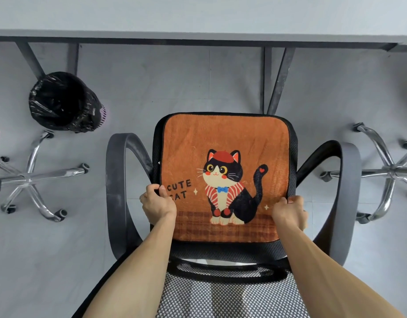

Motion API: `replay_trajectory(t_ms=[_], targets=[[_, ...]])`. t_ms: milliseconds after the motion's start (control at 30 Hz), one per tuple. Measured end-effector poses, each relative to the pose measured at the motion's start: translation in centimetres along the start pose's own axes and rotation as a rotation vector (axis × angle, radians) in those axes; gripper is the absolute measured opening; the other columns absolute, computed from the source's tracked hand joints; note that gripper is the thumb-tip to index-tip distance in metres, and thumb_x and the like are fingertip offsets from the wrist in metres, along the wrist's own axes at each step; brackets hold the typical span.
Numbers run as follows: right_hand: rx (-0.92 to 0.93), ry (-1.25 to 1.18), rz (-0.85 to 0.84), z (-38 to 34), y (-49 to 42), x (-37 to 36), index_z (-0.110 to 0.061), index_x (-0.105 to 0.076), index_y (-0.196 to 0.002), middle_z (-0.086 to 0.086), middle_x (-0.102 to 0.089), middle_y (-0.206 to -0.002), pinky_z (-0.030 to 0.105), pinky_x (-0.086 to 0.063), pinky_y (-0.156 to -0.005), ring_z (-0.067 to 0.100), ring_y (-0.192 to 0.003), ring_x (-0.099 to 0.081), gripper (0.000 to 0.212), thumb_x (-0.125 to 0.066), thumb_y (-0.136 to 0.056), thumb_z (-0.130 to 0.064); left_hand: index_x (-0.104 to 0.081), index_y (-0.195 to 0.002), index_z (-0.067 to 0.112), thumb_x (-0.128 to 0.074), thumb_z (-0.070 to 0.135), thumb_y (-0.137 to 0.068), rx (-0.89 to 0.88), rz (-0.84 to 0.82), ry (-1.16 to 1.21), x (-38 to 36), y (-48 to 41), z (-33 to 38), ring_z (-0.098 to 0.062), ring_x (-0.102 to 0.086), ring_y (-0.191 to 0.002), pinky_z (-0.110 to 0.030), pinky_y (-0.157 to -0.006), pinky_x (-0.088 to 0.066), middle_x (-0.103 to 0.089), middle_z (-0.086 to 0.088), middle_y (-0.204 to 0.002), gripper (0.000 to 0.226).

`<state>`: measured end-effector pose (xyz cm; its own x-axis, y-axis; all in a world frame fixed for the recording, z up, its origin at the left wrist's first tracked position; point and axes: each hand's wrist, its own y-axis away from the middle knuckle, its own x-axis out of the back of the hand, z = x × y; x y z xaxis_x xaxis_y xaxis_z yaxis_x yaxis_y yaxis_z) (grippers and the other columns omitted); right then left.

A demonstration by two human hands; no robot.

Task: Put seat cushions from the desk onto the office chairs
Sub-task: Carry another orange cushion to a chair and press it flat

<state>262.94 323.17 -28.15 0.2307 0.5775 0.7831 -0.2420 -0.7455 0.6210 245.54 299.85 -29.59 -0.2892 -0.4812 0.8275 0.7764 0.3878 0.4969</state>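
Note:
An orange seat cushion [223,143] printed with a black-and-white cat and the words CUTE CAT lies flat on the seat of a black mesh office chair [120,180]. My left hand [157,204] grips the cushion's left edge, thumb on top. My right hand [289,211] grips its right edge in the same way. The chair's mesh backrest [221,294] is at the bottom, between my forearms. The grey desk [198,17] runs across the top of the view, and no cushion shows on the part I can see.
A bin lined with a black bag [62,102] stands on the floor under the desk at the left. Chrome star bases of two other chairs [30,177] [390,173] flank this chair. Dark desk legs [278,81] stand just beyond the seat.

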Motion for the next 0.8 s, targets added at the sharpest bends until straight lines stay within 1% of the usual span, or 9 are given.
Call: replay_trajectory(t_ms=[200, 400, 467, 500, 567, 633, 733, 800], targets=[[-0.01, -0.021, 0.004, -0.09, 0.11, -0.03, -0.027, -0.044, -0.121, 0.012, -0.048, -0.11, 0.053, -0.053, -0.086, 0.042, -0.109, -0.054, 0.023, -0.041, -0.102, -0.04, -0.056, -0.109, 0.028, -0.046, 0.038, -0.103, -0.004, 0.002, -0.003, 0.13, -0.09, 0.14, -0.035, -0.057, -0.099, -0.038, -0.068, -0.042, -0.05, -0.008, -0.125, 0.015], [-0.003, -0.001, 0.016, -0.1, -0.07, -0.14, -0.028, -0.045, -0.122, 0.014, -0.053, -0.117, 0.054, -0.053, -0.087, 0.04, -0.108, -0.056, 0.025, -0.042, -0.101, -0.043, -0.056, -0.11, 0.028, -0.047, 0.037, -0.103, -0.001, 0.001, -0.015, 0.08, -0.07, 0.29, -0.035, -0.057, -0.1, -0.039, -0.068, -0.043, -0.05, -0.008, -0.125, 0.015], [0.012, 0.011, 0.018, -0.02, -0.25, -0.25, -0.028, -0.045, -0.122, 0.015, -0.052, -0.119, 0.054, -0.053, -0.087, 0.041, -0.108, -0.055, 0.027, -0.042, -0.101, -0.045, -0.055, -0.11, 0.028, -0.047, 0.037, -0.103, -0.003, 0.002, -0.032, 0.04, -0.13, 0.31, -0.035, -0.056, -0.101, -0.041, -0.069, -0.044, -0.05, -0.009, -0.125, 0.015], [0.019, 0.021, 0.021, 0.09, -0.38, -0.29, -0.028, -0.045, -0.122, 0.015, -0.052, -0.12, 0.052, -0.052, -0.086, 0.041, -0.11, -0.054, 0.027, -0.043, -0.101, -0.044, -0.054, -0.111, 0.029, -0.047, 0.038, -0.102, -0.001, 0.001, -0.038, -0.01, -0.22, 0.28, -0.035, -0.056, -0.103, -0.044, -0.071, -0.046, -0.05, -0.009, -0.126, 0.014], [0.037, 0.051, 0.039, 0.17, -0.61, -0.26, -0.024, -0.047, -0.12, 0.016, -0.05, -0.124, 0.046, -0.046, -0.083, 0.04, -0.117, -0.048, 0.024, -0.045, -0.102, -0.041, -0.05, -0.112, 0.031, -0.047, 0.037, -0.102, -0.004, 0.004, -0.044, -0.19, -0.37, 0.26, -0.036, -0.054, -0.106, -0.049, -0.077, -0.048, -0.049, -0.009, -0.127, 0.011], [0.085, 0.083, 0.062, 0.09, -0.71, -0.14, -0.021, -0.051, -0.119, 0.016, -0.05, -0.126, 0.047, -0.04, -0.085, 0.038, -0.122, -0.043, 0.024, -0.045, -0.102, -0.037, -0.048, -0.108, 0.031, -0.047, 0.036, -0.102, -0.021, 0.012, -0.065, -0.29, -0.4, 0.32, -0.036, -0.052, -0.108, -0.054, -0.082, -0.047, -0.048, -0.009, -0.127, 0.008], [0.146, 0.098, 0.062, -0.11, -0.71, 0.03, -0.016, -0.053, -0.124, 0.015, -0.053, -0.125, 0.043, -0.04, -0.082, 0.038, -0.116, -0.051, 0.03, -0.045, -0.103, -0.034, -0.049, -0.102, 0.029, -0.045, 0.036, -0.103, -0.061, 0.011, -0.123, -0.16, -0.26, 0.67, -0.037, -0.052, -0.105, -0.052, -0.076, -0.045, -0.047, -0.009, -0.123, 0.008], [0.144, 0.07, 0.048, -0.02, -0.51, 0.22, -0.015, -0.053, -0.126, 0.014, -0.056, -0.122, 0.044, -0.049, -0.085, 0.037, -0.108, -0.057, 0.031, -0.044, -0.102, -0.032, -0.049, -0.102, 0.027, -0.043, 0.036, -0.104, -0.09, -0.021, -0.177, 0.31, -0.39, 0.72, -0.037, -0.054, -0.102, -0.047, -0.07, -0.043, -0.047, -0.01, -0.121, 0.011]])
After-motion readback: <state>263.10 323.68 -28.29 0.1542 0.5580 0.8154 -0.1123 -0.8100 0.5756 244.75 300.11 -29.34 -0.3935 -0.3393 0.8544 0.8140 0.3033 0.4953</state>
